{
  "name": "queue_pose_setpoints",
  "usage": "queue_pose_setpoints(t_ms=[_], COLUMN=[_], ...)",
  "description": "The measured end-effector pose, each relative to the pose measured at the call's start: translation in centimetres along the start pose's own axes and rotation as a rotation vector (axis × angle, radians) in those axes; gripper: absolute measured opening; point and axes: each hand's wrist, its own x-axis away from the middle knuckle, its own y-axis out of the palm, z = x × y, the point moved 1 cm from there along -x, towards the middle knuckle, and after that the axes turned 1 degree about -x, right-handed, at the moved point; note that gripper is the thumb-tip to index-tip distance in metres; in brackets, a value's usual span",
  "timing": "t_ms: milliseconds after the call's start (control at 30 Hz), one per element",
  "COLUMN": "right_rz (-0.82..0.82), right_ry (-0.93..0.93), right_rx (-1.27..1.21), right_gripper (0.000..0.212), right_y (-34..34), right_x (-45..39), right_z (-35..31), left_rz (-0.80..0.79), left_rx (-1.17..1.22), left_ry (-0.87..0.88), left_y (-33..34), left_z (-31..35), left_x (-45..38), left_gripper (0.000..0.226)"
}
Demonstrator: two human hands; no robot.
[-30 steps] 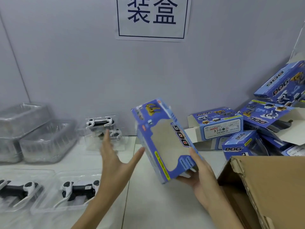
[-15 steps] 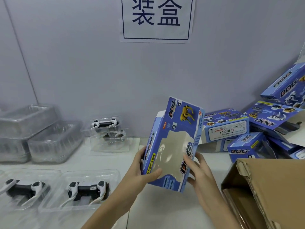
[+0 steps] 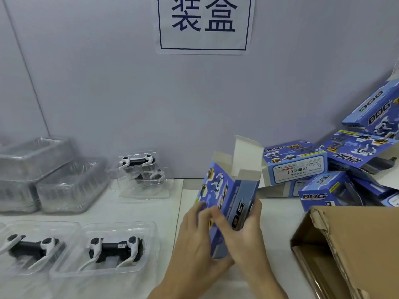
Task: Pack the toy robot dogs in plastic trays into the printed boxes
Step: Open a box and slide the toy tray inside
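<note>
White table (image 3: 274, 214): both hands cup upright box (image 3: 226, 199) (flaps open).

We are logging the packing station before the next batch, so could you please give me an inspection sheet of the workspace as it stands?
Surface: white table, partly bare in front of the hands.
Job's things: blue box held upright, top flaps open; toy dog in a clear tray at front left, another tray beside it, a third by the wall; pile of printed boxes at right.
Clutter: stacks of empty trays at far left; open brown carton at front right.
Grippers: left hand and right hand both grip the blue box.
Cables: nothing seen.
Surroundings: grey wall with a paper sign in blue characters.
</note>
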Motion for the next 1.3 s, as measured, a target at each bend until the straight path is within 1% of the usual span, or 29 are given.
queue_pose_setpoints(t_ms=[33,67,100,133,167,200,233,267,333,367,400,467,500,567,600,667,700,767,800,867,933,1000,1033,1100,1133,1200,1233,1267,1300], right_rz=[0.018,0.042,0.074,0.082,0.043,-0.019,-0.081,-0.133,-0.158,-0.141,-0.112,-0.056,-0.018,-0.041,-0.11,-0.233,-0.254,-0.166,-0.107,-0.029,-0.025,-0.04,-0.047,-0.07,-0.087,-0.127,-0.151,-0.174,-0.193], right_ry=[-0.024,-0.039,-0.04,-0.02,0.035,0.122,0.224,0.322,0.407,0.412,0.381,0.218,0.127,0.057,0.045,0.029,-0.003,-0.057,-0.063,-0.022,0.047,0.081,0.081,0.035,-0.003,-0.068,-0.089,-0.1,-0.105], right_rx=[0.012,0.0,-0.02,-0.053,-0.138,-0.249,-0.361,-0.45,-0.517,-0.499,-0.428,-0.154,-0.012,-0.012,-0.056,-0.114,-0.098,-0.051,-0.059,-0.118,-0.173,-0.179,-0.17,-0.141,-0.131,-0.113,-0.113,-0.116,-0.123], right_gripper=[0.099,0.093,0.079,0.06,0.045,0.039,0.041,0.047,0.053,0.054,0.053,0.048,0.051,0.058,0.065,0.089,0.096,0.09,0.084,0.07,0.06,0.057,0.059,0.065,0.068,0.076,0.077,0.077,0.076], right_y=[0.0,-0.3,-1.0,-1.9,-3.0,-4.0,-4.9,-5.5,-5.8,-5.6,-5.2,-4.4,-4.1,-3.4,-2.8,-1.3,-0.5,0.1,-0.2,-1.7,-3.1,-3.7,-3.9,-4.1,-4.2,-4.6,-4.7,-4.9,-5.0], right_x=[-0.1,-0.4,-0.8,-1.4,-1.9,-2.3,-2.5,-2.5,-2.3,-2.3,-2.2,-2.3,-2.2,-1.8,-1.5,-0.8,-0.5,-0.4,-0.6,-1.4,-2.1,-2.4,-2.4,-2.6,-2.6,-2.7,-2.8,-2.8,-2.8], right_z=[-0.1,-0.2,-0.2,-0.3,-0.3,-0.2,0.0,0.2,0.6,0.9,1.1,0.8,0.3,-0.3,-0.4,-0.4,-0.3,-0.1,-0.1,-0.2,-0.2,-0.1,0.0,-0.3,-0.6,-1.0,-1.1,-1.1,-1.0], left_rz=[-0.005,0.031,0.097,0.177,0.246,0.27,0.213,0.085,-0.181,-0.225,-0.202,0.0,0.106,0.252,0.27,0.195,0.147,0.098,0.096,0.141,0.167,0.172,0.149,0.021,-0.082,-0.308,-0.396,-0.472,-0.543], left_rx=[-0.032,-0.01,0.053,0.13,0.191,0.257,0.341,0.47,0.754,0.829,0.828,0.671,0.547,0.296,0.234,0.215,0.169,0.015,0.005,0.076,0.076,0.045,0.035,-0.066,-0.168,-0.386,-0.484,-0.564,-0.611], left_ry=[0.059,0.083,0.074,0.032,-0.044,-0.142,-0.257,-0.352,-0.423,-0.412,-0.386,-0.345,-0.306,-0.231,-0.203,-0.114,-0.038,0.091,0.105,0.075,0.054,0.049,0.045,0.04,0.015,-0.122,-0.205,-0.278,-0.336], left_y=[-0.1,-0.4,-0.6,-0.8,-1.2,-1.7,-2.3,-2.7,-3.0,-2.9,-2.5,-1.9,-1.7,-1.4,-1.2,-0.6,-0.2,0.6,0.7,0.1,-0.3,-0.9,-1.5,-3.6,-5.1,-9.0,-11.1,-12.9,-14.6], left_z=[0.1,0.1,0.0,-0.3,-0.6,-0.7,-0.8,-0.9,-0.5,-0.5,-0.6,-0.8,-0.8,-0.7,-0.5,-0.1,0.1,0.3,0.3,0.6,0.7,0.6,0.7,0.6,0.3,-1.2,-2.2,-3.4,-4.8], left_x=[0.1,0.0,-0.3,-0.5,-0.9,-1.3,-1.7,-2.0,-2.0,-1.8,-1.7,-1.5,-1.4,-0.9,-0.7,-0.3,-0.1,0.5,0.6,0.4,0.2,-0.3,-0.7,-1.6,-2.1,-2.9,-2.9,-2.7,-2.4], left_gripper=[0.073,0.061,0.048,0.043,0.048,0.061,0.075,0.082,0.076,0.072,0.07,0.068,0.07,0.077,0.079,0.077,0.073,0.07,0.069,0.057,0.044,0.038,0.036,0.041,0.053,0.079,0.084,0.082,0.073])
